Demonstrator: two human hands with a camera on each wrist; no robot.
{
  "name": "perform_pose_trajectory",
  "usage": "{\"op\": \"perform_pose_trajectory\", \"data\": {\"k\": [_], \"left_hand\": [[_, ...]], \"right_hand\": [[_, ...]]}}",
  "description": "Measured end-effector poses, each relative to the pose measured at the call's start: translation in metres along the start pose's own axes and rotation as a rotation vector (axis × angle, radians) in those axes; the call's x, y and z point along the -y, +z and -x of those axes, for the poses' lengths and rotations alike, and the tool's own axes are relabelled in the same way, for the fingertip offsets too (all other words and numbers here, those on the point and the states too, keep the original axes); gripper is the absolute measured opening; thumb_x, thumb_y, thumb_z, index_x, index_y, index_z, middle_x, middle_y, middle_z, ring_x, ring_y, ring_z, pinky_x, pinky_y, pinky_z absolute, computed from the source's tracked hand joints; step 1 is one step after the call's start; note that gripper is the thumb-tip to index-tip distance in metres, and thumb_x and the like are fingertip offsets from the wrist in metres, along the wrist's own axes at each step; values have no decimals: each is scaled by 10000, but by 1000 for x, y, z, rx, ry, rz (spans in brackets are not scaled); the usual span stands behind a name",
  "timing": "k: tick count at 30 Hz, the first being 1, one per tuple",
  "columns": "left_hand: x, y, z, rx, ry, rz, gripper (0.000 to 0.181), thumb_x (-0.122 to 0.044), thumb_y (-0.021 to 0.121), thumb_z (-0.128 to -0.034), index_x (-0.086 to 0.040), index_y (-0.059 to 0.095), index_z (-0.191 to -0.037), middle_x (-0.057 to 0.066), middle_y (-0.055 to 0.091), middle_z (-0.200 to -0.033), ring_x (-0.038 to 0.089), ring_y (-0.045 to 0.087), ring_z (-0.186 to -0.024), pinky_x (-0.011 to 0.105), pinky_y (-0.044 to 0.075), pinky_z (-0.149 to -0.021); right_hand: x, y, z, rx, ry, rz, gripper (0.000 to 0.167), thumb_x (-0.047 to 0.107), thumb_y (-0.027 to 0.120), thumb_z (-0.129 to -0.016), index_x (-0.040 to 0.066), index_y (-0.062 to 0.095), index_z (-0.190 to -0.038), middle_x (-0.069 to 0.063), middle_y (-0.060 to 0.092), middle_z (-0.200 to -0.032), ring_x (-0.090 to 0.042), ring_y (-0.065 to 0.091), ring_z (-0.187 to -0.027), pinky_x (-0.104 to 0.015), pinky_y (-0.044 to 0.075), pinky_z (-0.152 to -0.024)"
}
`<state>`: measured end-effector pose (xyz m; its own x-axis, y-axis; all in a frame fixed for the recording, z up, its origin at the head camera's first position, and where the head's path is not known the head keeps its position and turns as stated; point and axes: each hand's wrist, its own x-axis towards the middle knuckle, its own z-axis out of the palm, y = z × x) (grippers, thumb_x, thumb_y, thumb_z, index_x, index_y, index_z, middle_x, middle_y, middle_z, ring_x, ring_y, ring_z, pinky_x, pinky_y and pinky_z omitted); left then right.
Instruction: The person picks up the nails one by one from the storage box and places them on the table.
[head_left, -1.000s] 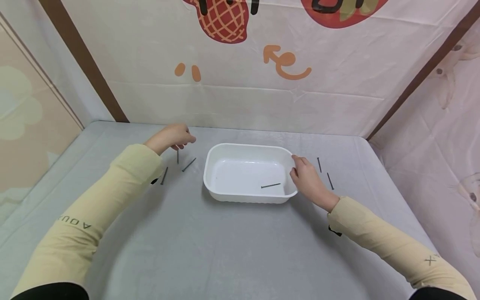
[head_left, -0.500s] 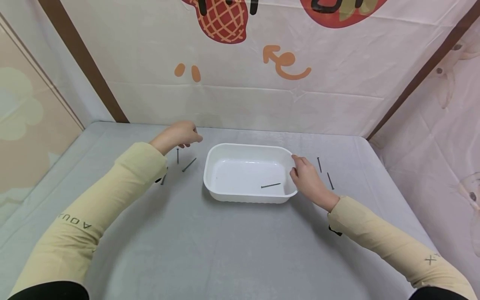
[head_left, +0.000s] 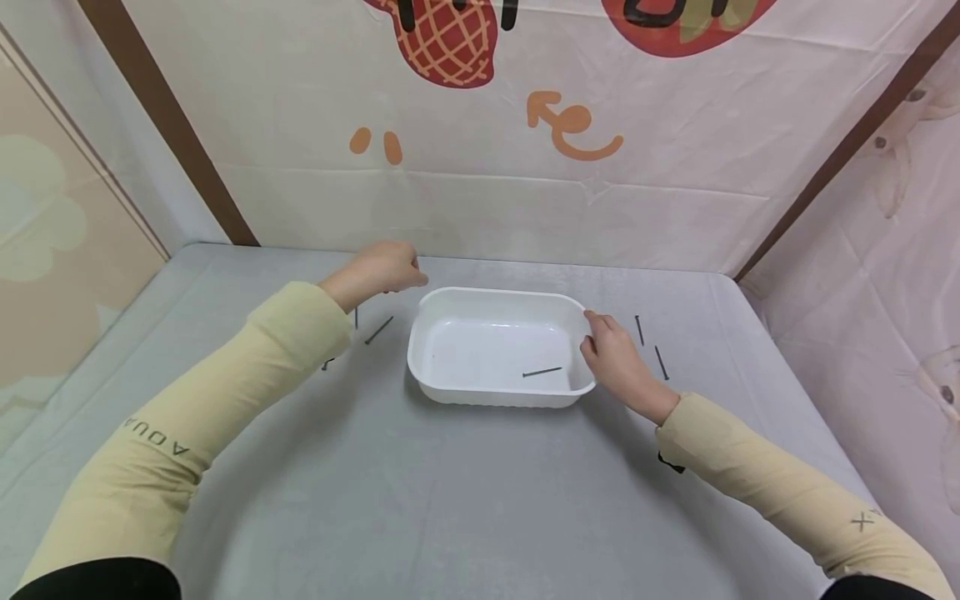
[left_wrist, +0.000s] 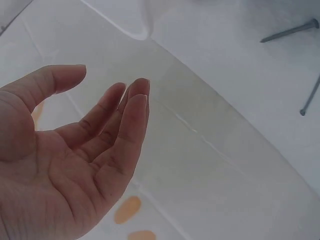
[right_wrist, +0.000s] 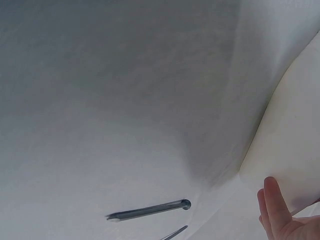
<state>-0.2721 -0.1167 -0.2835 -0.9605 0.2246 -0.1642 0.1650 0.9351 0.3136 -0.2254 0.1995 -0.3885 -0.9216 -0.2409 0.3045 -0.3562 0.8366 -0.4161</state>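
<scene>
A white plastic tray [head_left: 495, 398] stands on the table with one grey nail [head_left: 542, 372] lying inside. My right hand [head_left: 618, 358] holds the tray's right end at the rim; the right wrist view has its fingers [right_wrist: 275, 200] against the outer wall. My left hand [head_left: 382, 267] hovers above the table just beyond the tray's back left corner. Seen from the left wrist, that hand [left_wrist: 75, 155] is empty, thumb and bent fingers apart. Below it lie a slanted nail [head_left: 378, 330], a nail [head_left: 356, 317] partly behind the wrist, and another [head_left: 327, 364] mostly hidden by the sleeve.
Two more nails, a farther one [head_left: 640, 330] and a nearer one [head_left: 661, 362], lie right of the tray. Grey cloth covers the table [head_left: 450, 500]. A printed curtain [head_left: 480, 208] hangs along its back edge, with further hangings at both sides.
My left hand has moved right toward the tray's back left corner, and its sleeve now covers more of the leftmost nail. Right hand and tray have stayed put.
</scene>
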Motion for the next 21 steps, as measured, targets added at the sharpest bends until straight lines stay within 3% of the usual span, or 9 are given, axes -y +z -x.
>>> {"op": "perform_pose_trajectory", "data": {"k": [6, 21], "left_hand": [[-14, 1, -2, 9, 14, -42, 315, -196, 532, -859, 42, 612, -1050, 195, 612, -1042, 310, 572, -931, 419, 502, -766], [-43, 4, -4, 28, 83, -108, 274, -199, 545, -844, 2, 632, -1009, 131, 635, -985, 242, 565, -838, 363, 498, -729]], "right_hand": [[-2, 1, 0, -3, -2, 1, 422, 6, 455, -875, -133, 418, -1272, -280, 525, -1125, -238, 544, -780, -293, 517, -612], [-1, 1, 0, 5, 14, -5, 429, 20, 457, -882, -120, 411, -1284, -272, 521, -1136, -236, 541, -784, -292, 517, -614]]}}
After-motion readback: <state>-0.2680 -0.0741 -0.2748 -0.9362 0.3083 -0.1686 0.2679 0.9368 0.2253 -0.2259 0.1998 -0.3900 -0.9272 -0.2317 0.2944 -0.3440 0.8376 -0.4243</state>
